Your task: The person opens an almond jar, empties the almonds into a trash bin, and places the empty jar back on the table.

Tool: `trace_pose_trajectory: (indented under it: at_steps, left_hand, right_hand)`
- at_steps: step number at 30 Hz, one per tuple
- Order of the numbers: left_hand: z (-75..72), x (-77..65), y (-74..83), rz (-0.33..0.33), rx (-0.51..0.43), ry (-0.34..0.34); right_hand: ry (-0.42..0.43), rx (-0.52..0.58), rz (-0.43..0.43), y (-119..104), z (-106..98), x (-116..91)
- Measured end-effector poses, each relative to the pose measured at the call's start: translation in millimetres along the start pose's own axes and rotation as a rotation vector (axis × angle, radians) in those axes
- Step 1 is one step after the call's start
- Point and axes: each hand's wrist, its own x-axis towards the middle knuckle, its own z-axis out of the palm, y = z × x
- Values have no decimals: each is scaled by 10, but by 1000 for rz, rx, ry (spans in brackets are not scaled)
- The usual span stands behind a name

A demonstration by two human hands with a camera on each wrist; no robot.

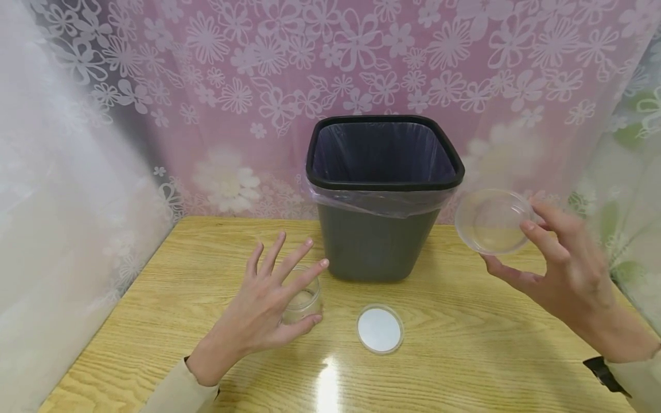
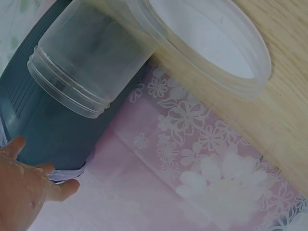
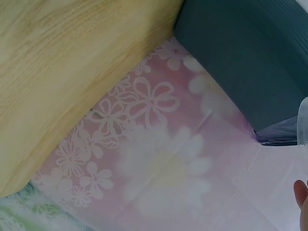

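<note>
My right hand pinches a clear round plastic bowl by its edge, raised to the right of the bin and tilted. Only a sliver of that bowl shows at the edge of the right wrist view. My left hand hovers with fingers spread, partly covering a clear jar on the table. Its threaded neck and see-through wall show in the left wrist view, where the jar stands lidless. A round lid with a white disc lies flat to the right of the jar.
A dark grey bin with a black rim and a purple liner stands at the back of the wood-grain table. Behind it hangs a pink flowered curtain. Whitish curtains enclose the sides.
</note>
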Motion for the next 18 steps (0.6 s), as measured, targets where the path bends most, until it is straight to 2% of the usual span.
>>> trace_pose_trajectory:
  at_steps: [4, 13, 18]
  left_hand:
    - [12, -14, 7, -3, -11, -13]
    - [61, -51, 17, 1, -17, -39]
    - [87, -83, 28, -4, -26, -60]
  right_hand:
    - [-62, -20, 0, -30, -51, -38]
    - [-32, -44, 15, -102, -40, -133]
    - [-45, -8, 15, -147, -44, -182]
